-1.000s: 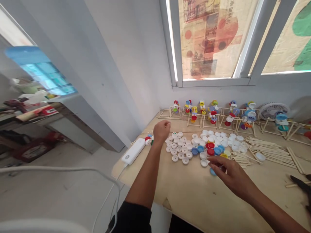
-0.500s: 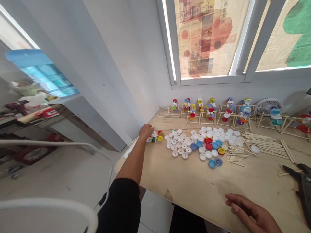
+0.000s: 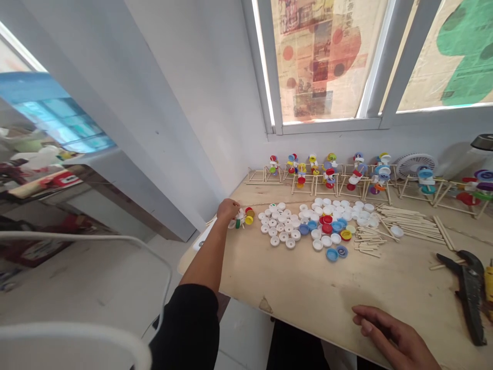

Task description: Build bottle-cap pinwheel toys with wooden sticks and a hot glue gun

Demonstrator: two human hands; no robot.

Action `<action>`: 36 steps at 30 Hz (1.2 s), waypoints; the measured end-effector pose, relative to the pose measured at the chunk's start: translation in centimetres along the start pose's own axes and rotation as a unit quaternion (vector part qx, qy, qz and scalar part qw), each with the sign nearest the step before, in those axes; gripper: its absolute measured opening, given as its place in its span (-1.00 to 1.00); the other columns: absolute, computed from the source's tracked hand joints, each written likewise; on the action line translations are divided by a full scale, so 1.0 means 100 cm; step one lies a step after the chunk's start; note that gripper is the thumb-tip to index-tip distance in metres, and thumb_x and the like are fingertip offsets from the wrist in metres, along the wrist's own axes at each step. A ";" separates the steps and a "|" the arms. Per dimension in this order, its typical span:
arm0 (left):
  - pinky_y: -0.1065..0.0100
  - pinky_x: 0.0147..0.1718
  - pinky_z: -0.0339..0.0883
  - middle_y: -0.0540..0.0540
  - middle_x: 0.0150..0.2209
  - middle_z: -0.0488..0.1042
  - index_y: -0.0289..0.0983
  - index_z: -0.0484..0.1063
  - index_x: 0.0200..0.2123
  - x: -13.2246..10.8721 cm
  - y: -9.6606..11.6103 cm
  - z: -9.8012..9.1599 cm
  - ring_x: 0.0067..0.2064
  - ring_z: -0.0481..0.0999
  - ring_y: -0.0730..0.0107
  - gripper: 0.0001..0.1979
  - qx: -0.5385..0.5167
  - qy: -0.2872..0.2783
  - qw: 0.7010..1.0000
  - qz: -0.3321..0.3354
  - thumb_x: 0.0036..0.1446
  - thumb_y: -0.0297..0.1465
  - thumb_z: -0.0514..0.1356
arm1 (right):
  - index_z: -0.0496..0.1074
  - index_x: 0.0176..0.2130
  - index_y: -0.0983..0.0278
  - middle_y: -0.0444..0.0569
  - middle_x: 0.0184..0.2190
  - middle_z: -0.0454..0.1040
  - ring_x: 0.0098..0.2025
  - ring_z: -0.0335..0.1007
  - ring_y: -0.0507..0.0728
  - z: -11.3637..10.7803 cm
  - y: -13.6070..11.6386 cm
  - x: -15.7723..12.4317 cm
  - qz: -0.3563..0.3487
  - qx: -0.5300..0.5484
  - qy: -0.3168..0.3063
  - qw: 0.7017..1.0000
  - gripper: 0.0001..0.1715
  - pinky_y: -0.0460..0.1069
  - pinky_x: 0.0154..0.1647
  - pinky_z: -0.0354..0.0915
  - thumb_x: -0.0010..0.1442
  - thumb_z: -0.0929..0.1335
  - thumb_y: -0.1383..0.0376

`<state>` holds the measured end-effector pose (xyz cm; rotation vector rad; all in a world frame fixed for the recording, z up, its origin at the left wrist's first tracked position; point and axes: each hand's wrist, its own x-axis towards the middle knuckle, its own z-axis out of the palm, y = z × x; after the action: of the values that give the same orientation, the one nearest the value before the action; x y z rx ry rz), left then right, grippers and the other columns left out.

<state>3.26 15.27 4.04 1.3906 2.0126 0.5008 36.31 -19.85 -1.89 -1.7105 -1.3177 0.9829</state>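
My left hand [image 3: 228, 209] reaches to the far left edge of the wooden table [image 3: 292, 282] and closes around a small bottle-cap pinwheel on sticks [image 3: 242, 218]. My right hand [image 3: 389, 334] rests near the table's front edge with its fingers stretched out and nothing in it. Between the hands lies a spread of bottle caps [image 3: 308, 226], mostly white with some blue, red and yellow. A pile of wooden sticks [image 3: 408, 226] lies to the right of the caps.
A row of finished cap-and-stick models [image 3: 331, 174] lines the wall under the window. A small white fan [image 3: 414, 165] stands among them. Black pliers [image 3: 468, 288] lie at the right. A white power bank [image 3: 202, 236] sits behind my left arm. A white chair frame [image 3: 96, 288] stands at lower left.
My left hand moved left from above the caps to the pinwheel at the table's edge and closed on it. My right hand drew back from the caps to the front edge.
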 end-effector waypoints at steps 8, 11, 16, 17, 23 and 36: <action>0.38 -0.39 0.39 -0.07 -0.29 0.47 -0.36 0.39 -0.16 -0.051 -0.009 -0.009 -0.38 0.45 0.50 -0.75 -0.277 -0.025 0.959 0.051 0.12 -0.34 0.19 | 0.55 -0.16 0.16 -0.04 -0.11 0.51 -0.06 0.41 0.23 -0.002 -0.013 0.005 -0.030 -0.026 -0.002 0.999 -0.56 -0.04 -0.09 0.39 0.17 0.29 -0.05; 0.45 -0.52 0.33 -0.04 -0.43 0.48 -0.37 0.43 -0.25 -0.088 -0.008 0.005 -0.52 0.40 0.55 -0.70 -0.380 -0.063 0.919 0.081 -0.08 -0.35 0.31 | 0.53 -0.13 0.18 -0.03 -0.14 0.52 -0.10 0.43 0.22 -0.002 -0.038 0.014 -0.070 -0.032 -0.002 0.997 -0.58 -0.02 -0.15 0.40 0.22 0.26 0.00; 0.40 -0.54 0.33 -0.08 -0.47 0.51 -0.34 0.46 -0.26 -0.163 0.002 0.062 -0.50 0.47 0.41 -0.57 -0.463 -0.161 0.868 0.081 -0.25 -0.27 0.37 | 0.48 -0.09 0.19 -0.01 -0.17 0.51 -0.22 0.45 0.17 0.007 -0.077 0.030 -0.142 -0.036 0.028 0.989 -0.64 -0.01 -0.26 0.41 0.24 0.25 0.10; 0.42 -0.55 0.31 -0.07 -0.50 0.50 -0.34 0.47 -0.27 -0.177 0.005 0.074 -0.51 0.46 0.43 -0.58 -0.472 -0.182 0.859 0.076 -0.25 -0.27 0.38 | 0.46 -0.07 0.20 -0.02 -0.17 0.51 -0.25 0.44 0.15 0.009 -0.081 0.031 -0.150 -0.034 0.034 0.987 -0.65 -0.01 -0.27 0.40 0.24 0.26 0.11; 0.50 -0.56 0.21 0.01 -0.54 0.47 -0.34 0.47 -0.29 -0.235 0.019 0.115 -0.57 0.38 0.57 -0.63 -0.536 -0.262 0.802 0.036 -0.25 -0.36 0.40 | 0.47 -0.18 0.24 -0.11 -0.46 0.49 -0.47 0.38 0.07 0.012 -0.079 0.029 -0.143 -0.039 0.031 0.988 -0.74 -0.07 -0.41 0.31 0.22 0.28 0.18; 0.42 -0.35 0.32 -0.03 -0.36 0.49 -0.26 0.40 -0.16 -0.263 0.012 0.123 -0.34 0.46 0.44 -0.55 -0.401 -0.300 0.857 0.120 -0.18 -0.35 0.38 | 0.48 -0.27 0.28 -0.08 -0.50 0.47 -0.43 0.40 0.09 0.003 -0.049 0.014 -0.066 0.081 0.067 0.992 -0.72 -0.09 -0.42 0.31 0.22 0.27 0.17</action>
<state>18.91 -9.23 3.30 1.0625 0.9410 0.7803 34.34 -17.50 2.16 -1.5192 -1.2130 0.8599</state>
